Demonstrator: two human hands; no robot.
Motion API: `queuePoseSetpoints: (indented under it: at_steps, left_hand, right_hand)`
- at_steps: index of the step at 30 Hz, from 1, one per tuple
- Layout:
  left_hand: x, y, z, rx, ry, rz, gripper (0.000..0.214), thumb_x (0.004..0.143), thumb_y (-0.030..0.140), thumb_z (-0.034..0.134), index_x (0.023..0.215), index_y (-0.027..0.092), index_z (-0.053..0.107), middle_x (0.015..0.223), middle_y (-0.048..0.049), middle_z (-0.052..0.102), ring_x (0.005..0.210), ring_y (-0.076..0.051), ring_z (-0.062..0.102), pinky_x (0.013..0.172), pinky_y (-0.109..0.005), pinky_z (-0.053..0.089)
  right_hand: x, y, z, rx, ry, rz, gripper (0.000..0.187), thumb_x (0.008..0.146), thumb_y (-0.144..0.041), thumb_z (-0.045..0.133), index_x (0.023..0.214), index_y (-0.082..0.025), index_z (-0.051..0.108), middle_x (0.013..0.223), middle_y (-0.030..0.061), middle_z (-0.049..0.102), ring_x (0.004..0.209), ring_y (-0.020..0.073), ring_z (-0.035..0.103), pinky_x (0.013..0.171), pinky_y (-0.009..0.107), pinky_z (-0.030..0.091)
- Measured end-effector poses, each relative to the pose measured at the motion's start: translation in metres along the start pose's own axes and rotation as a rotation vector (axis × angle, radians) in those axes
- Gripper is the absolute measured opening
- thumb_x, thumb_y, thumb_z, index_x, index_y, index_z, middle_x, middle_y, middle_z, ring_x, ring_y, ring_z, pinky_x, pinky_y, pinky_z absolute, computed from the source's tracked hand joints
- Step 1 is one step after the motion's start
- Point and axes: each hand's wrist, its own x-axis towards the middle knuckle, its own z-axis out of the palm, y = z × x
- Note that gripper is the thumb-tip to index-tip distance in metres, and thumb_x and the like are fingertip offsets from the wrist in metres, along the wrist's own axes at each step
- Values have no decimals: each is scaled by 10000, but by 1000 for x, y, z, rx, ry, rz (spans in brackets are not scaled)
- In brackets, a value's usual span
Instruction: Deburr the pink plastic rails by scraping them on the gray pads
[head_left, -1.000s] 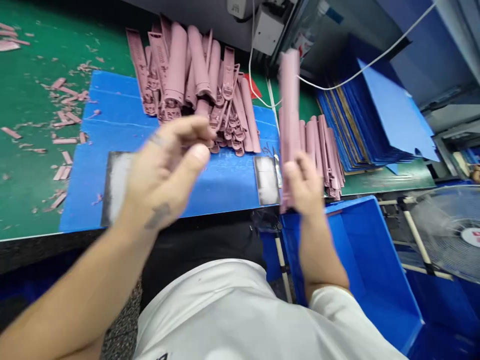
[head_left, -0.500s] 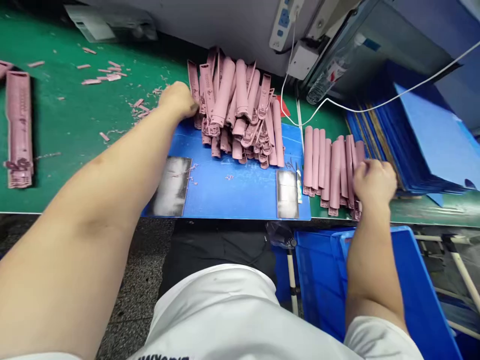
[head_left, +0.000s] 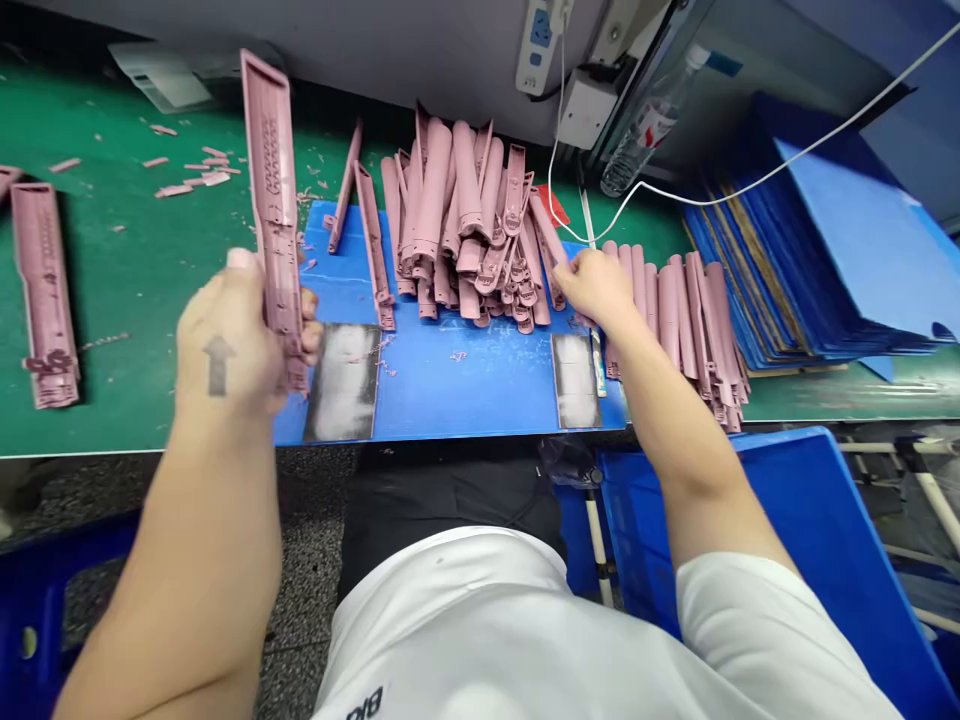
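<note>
My left hand point(head_left: 232, 335) is closed around a long pink plastic shell point(head_left: 275, 200), held upright with its hollow, ribbed inside showing. My right hand point(head_left: 596, 285) bends down at the right end of a heap of similar pink shells point(head_left: 469, 220). Its fingers are drawn together beside a leaning shell, and what they grip, if anything, is hidden. Just below that hand lies a slim craft knife point(head_left: 598, 365) on the blue sheet point(head_left: 465, 390). Two shells stand apart at the heap's left side, one of them a narrow shell point(head_left: 373, 245).
A row of pink shells point(head_left: 679, 310) lies to the right, beside stacked blue sheets point(head_left: 757, 260). Another shell point(head_left: 46, 290) rests at far left; pink scraps point(head_left: 210, 165) litter the green table. A bottle point(head_left: 649, 130) and white cable point(head_left: 697, 203) are behind; a blue bin point(head_left: 810, 540) stands below.
My left hand has lifted a shell from the heap's left side and come back toward me. My right hand has left the right-hand row and moved left to the heap's edge.
</note>
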Motion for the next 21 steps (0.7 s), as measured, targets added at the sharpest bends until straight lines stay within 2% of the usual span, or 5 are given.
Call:
queuePoseSetpoints:
  at_steps: [3,5,10,14,21]
  left_hand:
    - [-47,-6,26,-234,-49,-19,451,1176,566,661,1113,137,784,705,-4,622,476,-130,478,388,-246,337]
    - [-75,-12,51,-331,-142,-107,467,1113,621,765,1081,156,777,738,-7,616,539,-137,529,431,-238,423]
    - [-122,-38,93,-321,-342,-164,586,1067,788,772,1025,205,723,996,-95,745,933,-243,786,809,-348,694]
    - [-135,-50,92,-288,-410,-159,674,1010,897,768,1066,226,741,1013,-106,746,1023,-296,790,836,-398,695]
    - [-147,-57,86,-254,-460,-144,679,1046,898,714,1131,225,703,1030,-97,724,1071,-299,789,982,-451,708]
  right_hand:
    - [-52,1,-1,447,54,-8,302,1154,-504,552,1085,-232,664,857,96,771,768,298,775,795,439,659]
    - [-94,-9,9,764,92,-68,441,1174,-680,486,1164,-264,632,763,31,706,598,239,687,627,378,599]
    - [-175,-58,51,1020,247,-225,626,1148,-875,448,1297,-292,625,691,-18,607,554,209,622,585,367,566]
    - [-192,-81,72,1056,225,-284,605,1150,-856,509,1282,-280,639,738,-24,650,629,202,662,657,375,605]
    - [-187,-75,71,1096,289,-262,607,1144,-845,546,1269,-263,662,761,-20,670,664,192,695,687,348,641]
